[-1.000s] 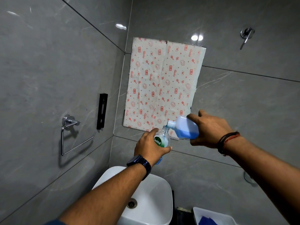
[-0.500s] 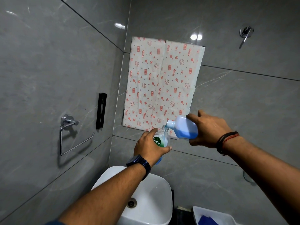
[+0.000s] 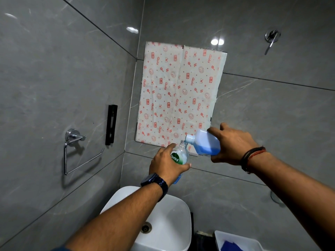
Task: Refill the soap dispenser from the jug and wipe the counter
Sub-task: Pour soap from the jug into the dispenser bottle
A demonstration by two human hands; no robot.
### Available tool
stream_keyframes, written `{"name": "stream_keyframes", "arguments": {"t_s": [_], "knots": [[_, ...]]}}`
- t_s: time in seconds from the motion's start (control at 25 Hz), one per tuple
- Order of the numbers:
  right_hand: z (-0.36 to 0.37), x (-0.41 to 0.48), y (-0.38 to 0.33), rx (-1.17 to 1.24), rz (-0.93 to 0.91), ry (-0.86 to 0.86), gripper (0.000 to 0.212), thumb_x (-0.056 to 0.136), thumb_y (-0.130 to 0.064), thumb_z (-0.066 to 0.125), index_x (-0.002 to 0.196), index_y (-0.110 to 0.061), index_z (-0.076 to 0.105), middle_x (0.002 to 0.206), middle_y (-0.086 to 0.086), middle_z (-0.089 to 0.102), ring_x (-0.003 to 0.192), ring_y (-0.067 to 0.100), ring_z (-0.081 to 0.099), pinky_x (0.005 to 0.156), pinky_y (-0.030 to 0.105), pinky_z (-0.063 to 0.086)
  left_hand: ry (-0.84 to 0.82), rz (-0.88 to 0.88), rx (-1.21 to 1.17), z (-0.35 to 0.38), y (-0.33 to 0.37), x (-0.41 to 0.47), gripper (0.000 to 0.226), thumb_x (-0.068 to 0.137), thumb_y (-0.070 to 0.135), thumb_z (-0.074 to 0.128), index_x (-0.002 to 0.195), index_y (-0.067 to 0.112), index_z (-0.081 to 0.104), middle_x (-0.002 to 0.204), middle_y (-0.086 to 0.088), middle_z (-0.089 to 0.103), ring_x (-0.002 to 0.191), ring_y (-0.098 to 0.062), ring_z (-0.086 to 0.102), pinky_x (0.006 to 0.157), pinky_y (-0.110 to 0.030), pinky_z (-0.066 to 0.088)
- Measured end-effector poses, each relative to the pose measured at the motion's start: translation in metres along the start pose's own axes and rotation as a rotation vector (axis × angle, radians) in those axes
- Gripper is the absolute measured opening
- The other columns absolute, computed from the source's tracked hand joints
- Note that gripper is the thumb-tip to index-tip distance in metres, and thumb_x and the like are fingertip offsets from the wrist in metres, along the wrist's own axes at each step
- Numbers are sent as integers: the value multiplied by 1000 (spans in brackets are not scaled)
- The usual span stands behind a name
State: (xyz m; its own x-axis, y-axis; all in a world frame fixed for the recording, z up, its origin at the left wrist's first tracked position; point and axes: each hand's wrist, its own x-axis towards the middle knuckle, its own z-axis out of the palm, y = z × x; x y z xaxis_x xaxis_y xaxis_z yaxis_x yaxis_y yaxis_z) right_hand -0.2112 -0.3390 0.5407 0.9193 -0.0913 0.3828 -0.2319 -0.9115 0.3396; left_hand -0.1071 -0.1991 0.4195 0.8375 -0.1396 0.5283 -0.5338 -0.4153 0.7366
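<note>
My left hand [image 3: 167,163] grips a clear soap dispenser bottle [image 3: 180,155] with a green Dettol label, its open neck pointing up. My right hand [image 3: 233,144] holds a translucent jug [image 3: 205,143] tipped sideways, blue liquid pooled in its lower side. The jug's spout sits right over the dispenser's neck. Both are held in the air above a white basin [image 3: 170,220]. Whether liquid is flowing is too small to tell.
A patterned paper sheet [image 3: 179,95] covers the wall ahead. A chrome towel ring [image 3: 76,151] and a black bracket [image 3: 111,124] hang on the left wall. A white tray [image 3: 237,240] holding a blue cloth [image 3: 231,246] sits at the bottom right.
Both hands hold nearly the same pose; the view has shifted only slightly. The jug stays tipped over the dispenser's neck.
</note>
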Motion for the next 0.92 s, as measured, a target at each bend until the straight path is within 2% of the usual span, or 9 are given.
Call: {"name": "stream_keyframes", "arguments": {"t_s": [0.16, 0.28, 0.92], "knots": [[-2, -2, 1, -23, 10, 12, 76, 70, -47, 73, 133, -30, 34, 120, 4, 47, 78, 17, 42, 61, 29, 47, 10, 2, 11, 1, 1, 0, 84, 58, 55, 80, 131, 31, 46, 122, 3, 57, 105, -16, 54, 80, -28, 48], [-3, -3, 2, -30, 10, 17, 75, 70, -47, 73, 132, -30, 35, 119, 4, 47, 76, 18, 42, 59, 28, 43, 17, 3, 12, 2, 2, -1, 84, 57, 55, 80, 130, 32, 47, 121, 3, 57, 104, -17, 55, 81, -29, 50], [-2, -4, 3, -16, 4, -10, 79, 73, -45, 73, 137, -29, 30, 124, 5, 45, 82, 15, 41, 69, 30, 52, 8, 0, 17, 6, 2, -2, 86, 59, 55, 79, 133, 30, 44, 124, 2, 56, 108, -17, 53, 84, -32, 51]]}}
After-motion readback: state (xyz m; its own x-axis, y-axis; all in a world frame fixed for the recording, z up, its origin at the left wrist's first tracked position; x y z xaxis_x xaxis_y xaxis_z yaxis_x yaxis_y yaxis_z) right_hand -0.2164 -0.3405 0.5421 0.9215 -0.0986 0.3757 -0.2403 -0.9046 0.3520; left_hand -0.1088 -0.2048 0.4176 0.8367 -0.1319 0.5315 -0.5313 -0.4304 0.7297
